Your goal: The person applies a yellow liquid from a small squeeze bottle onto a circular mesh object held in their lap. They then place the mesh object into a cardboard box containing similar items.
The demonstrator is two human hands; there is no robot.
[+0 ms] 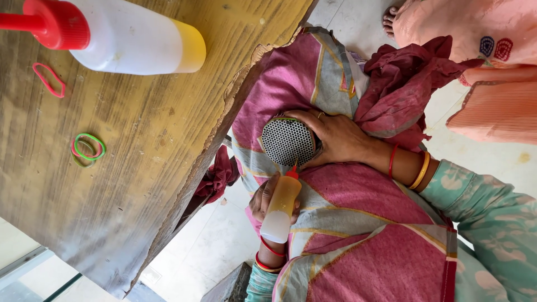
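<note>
My right hand [341, 137] grips a round black object with a perforated metal mesh face [288, 141], holding it against the pink and grey patterned cloth [358, 223] over my lap. In my left hand [262, 199] is a small squeeze bottle [281, 206] of yellow liquid. Its red nozzle points up and touches the lower edge of the mesh face. Red and gold bangles are on both wrists.
A worn wooden table [140, 140] with a chipped edge fills the left side. On it lie a large squeeze bottle with a red cap [117, 34], a red rubber band [49, 80] and a few coloured bands [88, 149]. Maroon cloth [403, 78] and another person's foot [390, 19] are at top right.
</note>
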